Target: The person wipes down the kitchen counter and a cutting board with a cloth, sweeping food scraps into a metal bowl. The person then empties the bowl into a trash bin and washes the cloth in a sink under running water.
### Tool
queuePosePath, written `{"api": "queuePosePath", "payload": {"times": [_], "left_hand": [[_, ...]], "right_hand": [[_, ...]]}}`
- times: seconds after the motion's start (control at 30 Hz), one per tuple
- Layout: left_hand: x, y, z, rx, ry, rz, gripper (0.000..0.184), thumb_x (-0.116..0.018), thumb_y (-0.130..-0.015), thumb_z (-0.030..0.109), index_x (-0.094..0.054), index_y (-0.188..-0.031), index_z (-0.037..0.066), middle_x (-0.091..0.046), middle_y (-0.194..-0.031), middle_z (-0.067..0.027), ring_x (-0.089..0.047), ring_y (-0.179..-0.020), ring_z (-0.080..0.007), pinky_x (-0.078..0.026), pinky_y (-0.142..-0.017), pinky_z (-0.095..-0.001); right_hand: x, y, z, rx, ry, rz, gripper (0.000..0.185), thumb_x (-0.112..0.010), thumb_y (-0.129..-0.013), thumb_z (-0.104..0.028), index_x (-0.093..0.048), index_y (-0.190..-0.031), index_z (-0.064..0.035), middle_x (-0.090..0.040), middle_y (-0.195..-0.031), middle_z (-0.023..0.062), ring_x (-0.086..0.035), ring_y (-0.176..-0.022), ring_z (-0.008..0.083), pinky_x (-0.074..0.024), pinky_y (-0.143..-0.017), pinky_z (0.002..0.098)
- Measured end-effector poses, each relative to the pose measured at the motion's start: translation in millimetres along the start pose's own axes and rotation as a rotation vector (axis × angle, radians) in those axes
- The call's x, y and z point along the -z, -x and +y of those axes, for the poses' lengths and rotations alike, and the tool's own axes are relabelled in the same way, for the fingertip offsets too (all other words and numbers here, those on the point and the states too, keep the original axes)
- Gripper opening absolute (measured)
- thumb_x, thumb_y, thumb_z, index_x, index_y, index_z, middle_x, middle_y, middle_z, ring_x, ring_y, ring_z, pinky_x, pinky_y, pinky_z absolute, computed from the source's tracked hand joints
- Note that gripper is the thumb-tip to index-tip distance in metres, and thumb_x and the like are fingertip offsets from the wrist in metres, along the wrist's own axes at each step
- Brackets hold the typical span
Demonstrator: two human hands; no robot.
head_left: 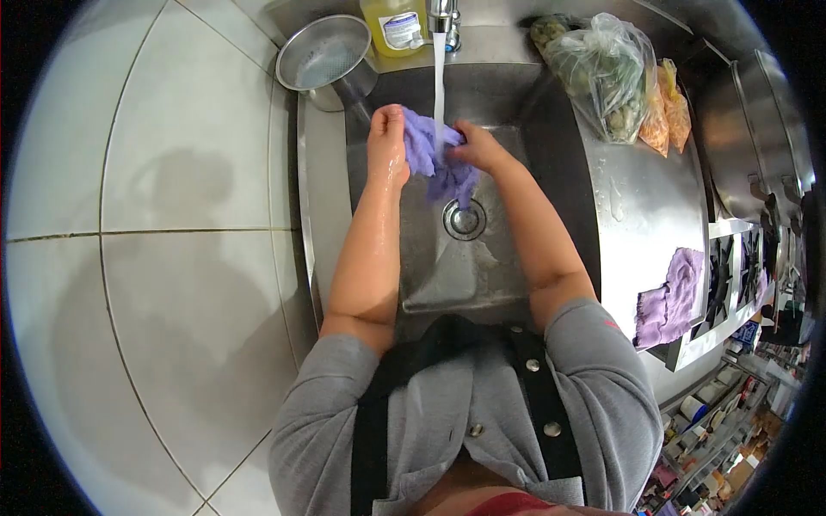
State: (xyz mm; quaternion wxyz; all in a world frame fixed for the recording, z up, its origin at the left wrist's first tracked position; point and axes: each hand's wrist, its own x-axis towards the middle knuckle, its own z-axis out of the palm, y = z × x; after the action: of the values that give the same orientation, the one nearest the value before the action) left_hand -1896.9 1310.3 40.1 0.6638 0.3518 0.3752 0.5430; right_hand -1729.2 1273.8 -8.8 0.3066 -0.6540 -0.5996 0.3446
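A wet purple cloth (422, 148) hangs bunched between my two hands over the metal sink (495, 271). My left hand (387, 142) is closed around the cloth's left side, and water glistens on the wrist. On the other side, my right hand (478, 148) grips the cloth's right part, its fingertips partly hidden by the fabric. Water from the running faucet (441, 19) pours straight onto the cloth. Below its lower end is the round drain (465, 220).
A metal strainer (323, 53) and a jug of yellow liquid (394, 26) stand behind the sink. On the right counter lie a plastic bag of greens (602, 77), bags of orange shreds (667, 107) and another purple cloth (671, 297). Large pots (740, 129) stand farther right.
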Motion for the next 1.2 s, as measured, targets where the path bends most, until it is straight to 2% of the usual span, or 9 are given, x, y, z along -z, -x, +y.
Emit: {"api": "queuePosePath", "payload": {"times": [0.27, 0.4, 0.53, 0.63, 0.7, 0.93, 1.03, 1.13, 1.2], "left_hand": [[5, 6, -4, 0.377, -0.596, -0.43, 0.033, -0.064, -0.074, 0.012, -0.055, -0.105, 0.002, -0.058, -0.086, -0.007, -0.057, -0.074, -0.015, -0.046, -0.066, -0.0278], [-2, 9, 16, 0.072, -1.11, -0.385, 0.027, -0.063, -0.078, 0.023, -0.061, -0.09, -0.001, -0.062, -0.086, -0.0107, -0.058, -0.075, -0.0189, -0.046, -0.068, -0.0316], [5, 0, -2, -0.13, -1.093, -0.237, 0.03, -0.063, -0.078, 0.028, -0.06, -0.085, -0.001, -0.062, -0.088, -0.0125, -0.058, -0.077, -0.0198, -0.046, -0.069, -0.0316], [8, -1, -11, -0.447, -1.07, -0.24, 0.031, -0.063, -0.079, 0.03, -0.06, -0.085, -0.001, -0.061, -0.09, -0.0101, -0.057, -0.08, -0.0175, -0.045, -0.07, -0.0289], [-5, 4, 7, 0.188, -0.689, -0.207, 0.031, -0.062, -0.081, 0.03, -0.061, -0.087, 0.0, -0.06, -0.091, -0.007, -0.056, -0.081, -0.0145, -0.044, -0.072, -0.0273], [-2, 8, 13, 0.172, -0.798, -0.34, 0.034, -0.062, -0.083, 0.03, -0.057, -0.1, 0.001, -0.059, -0.092, -0.0051, -0.055, -0.08, -0.0115, -0.045, -0.069, -0.0267], [4, 0, 4, 0.211, -0.351, -0.252, 0.037, -0.061, -0.084, 0.034, -0.056, -0.102, 0.002, -0.06, -0.095, -0.0065, -0.057, -0.081, -0.0145, -0.047, -0.068, -0.0288], [6, -3, 7, 0.281, -0.14, 0.026, 0.038, -0.061, -0.084, 0.036, -0.056, -0.101, 0.003, -0.06, -0.098, -0.0082, -0.059, -0.082, -0.019, -0.049, -0.07, -0.0328], [7, -7, -10, 0.604, 0.32, 0.131, 0.042, -0.061, -0.081, 0.042, -0.056, -0.1, 0.005, -0.059, -0.103, -0.0123, -0.058, -0.094, -0.0255, -0.047, -0.083, -0.042]], "right_hand": [[45, 1, -42, 0.081, -0.653, -0.296, 0.027, -0.061, -0.067, 0.0, -0.055, -0.093, -0.003, -0.056, -0.082, -0.0002, -0.053, -0.076, 0.0105, -0.0425, -0.073, 0.0242], [45, 6, -41, 0.036, -0.445, -0.206, 0.023, -0.061, -0.068, 0.001, -0.058, -0.091, -0.0014, -0.058, -0.079, -0.0004, -0.054, -0.072, 0.0106, -0.0435, -0.07, 0.0244], [57, 18, -67, 0.046, 0.001, -0.12, 0.016, -0.061, -0.07, 0.001, -0.061, -0.086, -0.0014, -0.059, -0.077, -0.0001, -0.053, -0.07, 0.0095, -0.0441, -0.066, 0.0244], [53, 8, -70, 0.162, -0.281, -0.12, 0.013, -0.061, -0.073, 0.0, -0.062, -0.085, -0.0019, -0.059, -0.076, -0.0006, -0.053, -0.071, 0.0083, -0.044, -0.065, 0.0233], [40, -4, -65, 0.175, -0.356, -0.009, 0.012, -0.061, -0.072, -0.001, -0.062, -0.085, -0.0018, -0.06, -0.076, 0.0004, -0.053, -0.069, 0.0089, -0.0442, -0.064, 0.024], [-1, 12, -55, 0.184, -0.927, 0.041, 0.024, -0.06, -0.081, -0.016, -0.059, -0.1, -0.0018, -0.061, -0.094, 0.0023, -0.054, -0.087, 0.0095, -0.0426, -0.078, 0.0245], [-25, 22, -16, -0.051, -0.511, -0.116, 0.04, -0.064, -0.079, -0.023, -0.056, -0.113, -0.0034, -0.06, -0.1, 0.0068, -0.055, -0.095, 0.0155, -0.041, -0.086, 0.0288], [-11, 26, 14, 0.053, -0.363, -0.068, 0.036, -0.066, -0.078, -0.022, -0.059, -0.109, -0.0051, -0.06, -0.098, 0.0065, -0.055, -0.095, 0.0151, -0.0418, -0.085, 0.0283], [-11, 31, 3, 0.126, -0.676, 0.122, 0.03, -0.068, -0.076, -0.019, -0.062, -0.102, -0.0056, -0.062, -0.093, 0.0055, -0.058, -0.087, 0.015, -0.045, -0.078, 0.0285]]}}
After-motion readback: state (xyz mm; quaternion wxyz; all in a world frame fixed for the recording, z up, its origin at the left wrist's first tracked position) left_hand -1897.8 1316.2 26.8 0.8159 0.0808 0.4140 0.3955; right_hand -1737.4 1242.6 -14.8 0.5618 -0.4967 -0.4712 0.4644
